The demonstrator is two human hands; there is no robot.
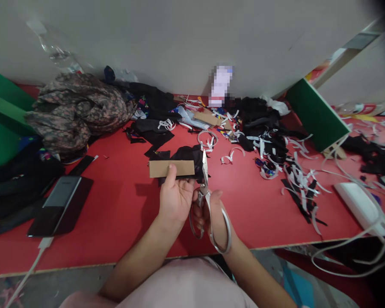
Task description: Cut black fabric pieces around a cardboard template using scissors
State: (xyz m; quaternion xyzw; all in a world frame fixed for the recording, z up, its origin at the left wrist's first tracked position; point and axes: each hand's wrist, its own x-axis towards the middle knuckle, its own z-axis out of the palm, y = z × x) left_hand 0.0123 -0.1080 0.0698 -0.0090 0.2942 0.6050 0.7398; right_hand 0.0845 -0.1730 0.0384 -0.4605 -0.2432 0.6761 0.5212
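My left hand (176, 194) grips a flat brown cardboard strip (158, 169), its thumb pressed on top. Black fabric (197, 160) is held together with the strip, showing behind it and past its right end. Metal scissors (205, 179) are in my right hand (213, 214), fingers through the handle loops and blades pointing away from me. The blades look nearly closed and lie along the right edge of the fabric; whether they touch it I cannot tell. Both hands are close together above the red table (122, 205).
A dark phone (59, 205) with a white cable lies left, below a bundled patterned cloth (80, 111). Black scraps and white strips (303, 184) cover the back and right. A white power bank (361, 205) with looping cables lies right. Green panels (317, 115) stand at both sides.
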